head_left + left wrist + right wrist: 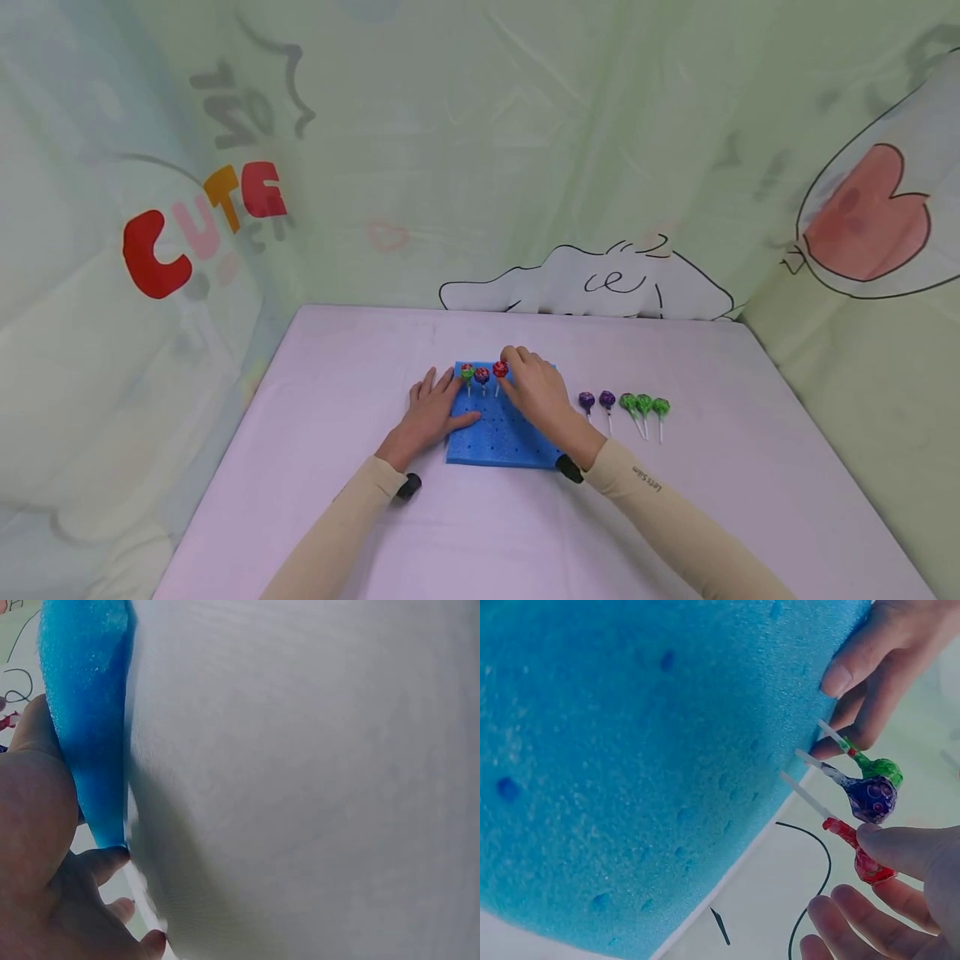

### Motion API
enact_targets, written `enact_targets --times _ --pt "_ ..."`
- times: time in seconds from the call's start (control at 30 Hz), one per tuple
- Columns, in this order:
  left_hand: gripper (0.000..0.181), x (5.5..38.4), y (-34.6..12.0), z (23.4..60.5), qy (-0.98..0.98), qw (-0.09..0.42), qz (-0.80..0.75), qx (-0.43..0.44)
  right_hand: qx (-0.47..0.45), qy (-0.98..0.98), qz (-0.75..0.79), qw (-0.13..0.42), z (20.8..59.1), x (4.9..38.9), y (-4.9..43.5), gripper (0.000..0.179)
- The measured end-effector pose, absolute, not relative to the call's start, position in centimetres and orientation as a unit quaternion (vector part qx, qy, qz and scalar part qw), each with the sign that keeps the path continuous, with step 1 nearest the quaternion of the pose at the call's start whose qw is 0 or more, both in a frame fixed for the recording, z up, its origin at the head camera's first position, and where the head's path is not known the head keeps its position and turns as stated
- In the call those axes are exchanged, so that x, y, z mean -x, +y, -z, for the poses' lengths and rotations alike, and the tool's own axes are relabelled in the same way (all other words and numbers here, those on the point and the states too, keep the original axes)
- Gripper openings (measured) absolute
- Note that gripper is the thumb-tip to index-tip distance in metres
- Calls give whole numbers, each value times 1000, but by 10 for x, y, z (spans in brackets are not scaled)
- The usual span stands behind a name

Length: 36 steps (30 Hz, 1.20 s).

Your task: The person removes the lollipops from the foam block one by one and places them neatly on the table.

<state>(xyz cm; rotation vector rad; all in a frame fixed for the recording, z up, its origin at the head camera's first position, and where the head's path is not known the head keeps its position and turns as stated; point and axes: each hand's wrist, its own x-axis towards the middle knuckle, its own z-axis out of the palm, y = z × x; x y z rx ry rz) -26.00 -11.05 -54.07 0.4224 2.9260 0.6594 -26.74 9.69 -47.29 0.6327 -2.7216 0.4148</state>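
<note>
A blue foam block with rows of holes lies on the table. Three lollipops stand in its back row: green, purple and red. My right hand pinches the red lollipop by its head, thumb on top, its stick in the foam block. My left hand lies flat on the block's left edge with straight fingers, holding nothing. In the left wrist view the palm rests against the block.
Two loose purple lollipops and three green ones lie in a row on the pale table, right of the block. Printed green curtains close off the back and both sides.
</note>
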Motion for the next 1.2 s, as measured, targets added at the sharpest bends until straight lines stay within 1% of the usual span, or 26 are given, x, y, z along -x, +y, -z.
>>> enact_targets --times 0.23,0.57,1.2 --pt "83 259 -112 539 964 52 -219 -141 -206 -957 -163 120 467 267 100 31" --pt "82 260 -112 540 964 54 -219 -143 -190 -961 -199 33 455 267 105 28" --pt "84 259 -112 541 962 55 -222 -149 -190 -943 -256 -92 455 274 120 23"
